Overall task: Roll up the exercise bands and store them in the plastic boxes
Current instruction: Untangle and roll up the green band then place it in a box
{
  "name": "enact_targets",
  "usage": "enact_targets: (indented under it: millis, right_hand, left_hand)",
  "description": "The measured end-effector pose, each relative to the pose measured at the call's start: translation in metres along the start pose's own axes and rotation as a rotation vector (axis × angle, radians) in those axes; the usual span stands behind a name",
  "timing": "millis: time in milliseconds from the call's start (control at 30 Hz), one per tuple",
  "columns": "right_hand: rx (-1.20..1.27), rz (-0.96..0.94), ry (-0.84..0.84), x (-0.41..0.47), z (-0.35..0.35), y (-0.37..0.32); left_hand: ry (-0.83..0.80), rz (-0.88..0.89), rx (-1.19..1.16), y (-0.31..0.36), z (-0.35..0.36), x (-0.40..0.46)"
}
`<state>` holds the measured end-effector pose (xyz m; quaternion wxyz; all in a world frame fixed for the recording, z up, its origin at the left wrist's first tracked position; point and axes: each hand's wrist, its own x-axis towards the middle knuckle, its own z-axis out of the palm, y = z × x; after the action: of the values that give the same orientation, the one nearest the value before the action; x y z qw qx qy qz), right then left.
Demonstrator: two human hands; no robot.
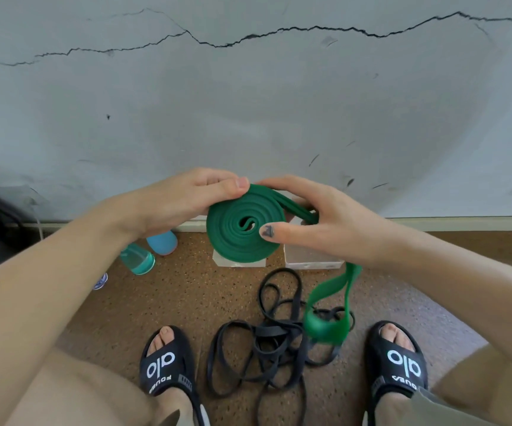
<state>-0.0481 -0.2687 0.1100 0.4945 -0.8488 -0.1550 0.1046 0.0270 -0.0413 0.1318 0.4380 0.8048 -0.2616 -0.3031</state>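
A: Start at the left. What's on the floor there?

B: A teal water bottle (137,259) lies on the speckled brown floor (187,296) near the wall, and a blue cap-shaped object (162,242) sits just beyond it, partly hidden under the left forearm.

A: And the left hand?

B: The left hand (184,201) is curled around the top left edge of the green band coil (244,229). Its thumb presses on the coil's outer rim and its fingers are tucked behind it.

A: Where is that coil?

B: It is held in the air between both hands, facing the camera as a flat spiral. It is above two clear plastic boxes (310,256) that stand on the floor by the skirting. The left box is mostly hidden behind the coil.

A: The right hand?

B: The right hand (319,216) is more open. Its thumb, with a dark-marked nail, lies flat on the right face of the spiral, and the fingers wrap behind the coil where the unrolled strip leaves it.

A: Where does the strip go?

B: The loose green tail (331,305) hangs under the right wrist and ends in a loop above a tangle of black bands (267,342). The tangle lies on the floor between two black slide sandals (397,361).
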Motion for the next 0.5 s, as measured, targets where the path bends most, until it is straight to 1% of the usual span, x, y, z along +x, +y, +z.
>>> enact_targets:
  millis: [67,133,200,267,300,367,467,500]
  right_hand:
    - [0.159,0.006,-0.031,0.000,0.003,0.002]
    - [0.254,0.028,-0.080,-0.001,0.002,0.000]
    - [0.275,0.063,-0.158,0.000,0.000,-0.002]
    - [0.277,0.092,-0.239,0.001,0.000,0.000]
    - [0.265,0.094,-0.247,0.003,0.001,-0.001]
    - [0.153,0.063,-0.189,0.002,0.002,0.000]
    - [-0.225,-0.024,-0.073,-0.001,-0.011,0.002]
    - [-0.293,-0.029,-0.055,-0.002,-0.017,0.002]
  left_hand:
    - [-0.037,-0.024,-0.017,0.001,0.001,0.001]
    - [-0.105,-0.028,0.016,-0.001,0.001,0.000]
    - [-0.167,-0.072,0.083,0.000,0.004,0.000]
    - [-0.191,-0.098,0.096,0.001,0.009,0.004]
    - [-0.185,-0.095,0.091,0.002,0.011,0.005]
    - [-0.144,-0.073,0.063,0.002,0.010,0.005]
    - [-0.025,-0.015,0.081,-0.003,-0.001,0.000]
    - [0.017,-0.002,0.089,-0.004,-0.006,-0.002]
